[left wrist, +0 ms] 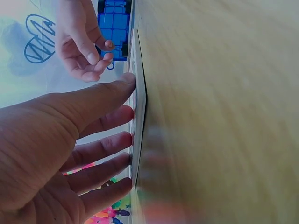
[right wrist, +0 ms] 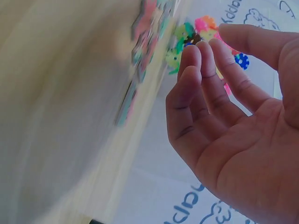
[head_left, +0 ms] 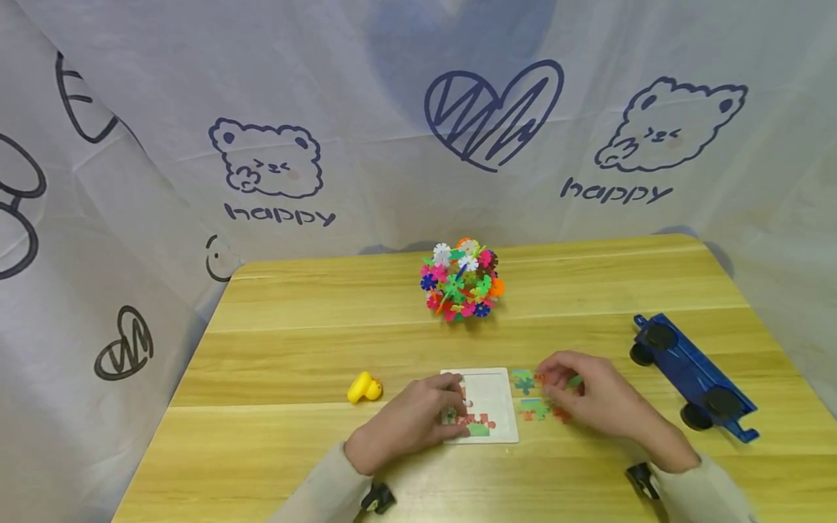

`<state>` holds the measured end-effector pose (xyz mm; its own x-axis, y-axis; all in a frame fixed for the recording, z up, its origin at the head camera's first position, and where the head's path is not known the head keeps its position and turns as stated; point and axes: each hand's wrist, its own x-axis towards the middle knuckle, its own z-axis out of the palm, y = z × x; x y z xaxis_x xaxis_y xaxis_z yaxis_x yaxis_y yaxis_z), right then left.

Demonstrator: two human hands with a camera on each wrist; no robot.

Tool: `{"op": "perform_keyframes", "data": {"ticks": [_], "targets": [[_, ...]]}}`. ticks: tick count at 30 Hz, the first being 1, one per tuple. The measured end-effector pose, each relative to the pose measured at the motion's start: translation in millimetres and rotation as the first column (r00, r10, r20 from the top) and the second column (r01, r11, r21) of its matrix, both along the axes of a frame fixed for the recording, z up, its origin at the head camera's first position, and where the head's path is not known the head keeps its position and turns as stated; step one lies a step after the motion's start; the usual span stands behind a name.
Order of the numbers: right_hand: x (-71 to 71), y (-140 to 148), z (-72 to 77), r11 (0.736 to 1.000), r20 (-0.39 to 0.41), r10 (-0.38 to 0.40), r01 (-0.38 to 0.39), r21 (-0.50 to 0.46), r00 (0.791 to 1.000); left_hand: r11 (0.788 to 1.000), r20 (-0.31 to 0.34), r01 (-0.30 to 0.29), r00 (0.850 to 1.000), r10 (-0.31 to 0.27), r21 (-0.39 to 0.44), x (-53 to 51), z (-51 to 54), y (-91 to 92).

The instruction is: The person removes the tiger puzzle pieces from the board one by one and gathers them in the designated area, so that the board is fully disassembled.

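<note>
Tabletop (head_left: 294,305), left hand (head_left: 418,414) on puzzle board (head_left: 495,396), yellow toy (head_left: 364,388) head view only.

- The left forearm, in a pale sleeve (head_left: 327,483), slants from the near edge toward the far right.
- The left hand (head_left: 418,414) reaches right, its four fingers nearly straight and slightly spread, the thumb apart on the near side.
- The right forearm (sleeved in the same pale cloth) slants in from the near right toward the far left.
- The right hand (head_left: 591,392) points left, fingers loosely bent, thumb clear of the fingertips, nothing in its grasp.
</note>
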<state>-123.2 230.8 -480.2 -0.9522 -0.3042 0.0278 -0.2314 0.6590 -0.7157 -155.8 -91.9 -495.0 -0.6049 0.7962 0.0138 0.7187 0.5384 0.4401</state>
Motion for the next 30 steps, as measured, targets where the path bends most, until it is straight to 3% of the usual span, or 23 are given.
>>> {"op": "perform_keyframes", "data": {"ticks": [9, 14, 24, 30], "targets": [[0.2, -20.3, -3.2, 0.992, -0.010, 0.105, -0.105, -0.064, 0.994, 1.000, -0.006, 0.010, 1.000, -0.010, 0.014, 0.4, -2.4, -0.4], [-1.7, -40.4, -5.9, 0.984, 0.028, 0.168, -0.166, -0.063, 0.985, 1.000, -0.009, -0.007, 1.000, 0.007, 0.001, -0.6, -2.5, -0.7], [0.3, -73.3, -6.7, 0.964, 0.080, 0.260, -0.263, 0.030, 0.962, 1.000, 0.003, -0.013, 1.000, 0.013, 0.012, 0.0, -6.6, -1.1], [2.1, -79.5, -7.5, 0.959, 0.040, 0.272, -0.274, 0.068, 0.962, 1.000, -0.022, -0.016, 1.000, 0.016, -0.003, -1.1, -4.9, -2.2]]}}
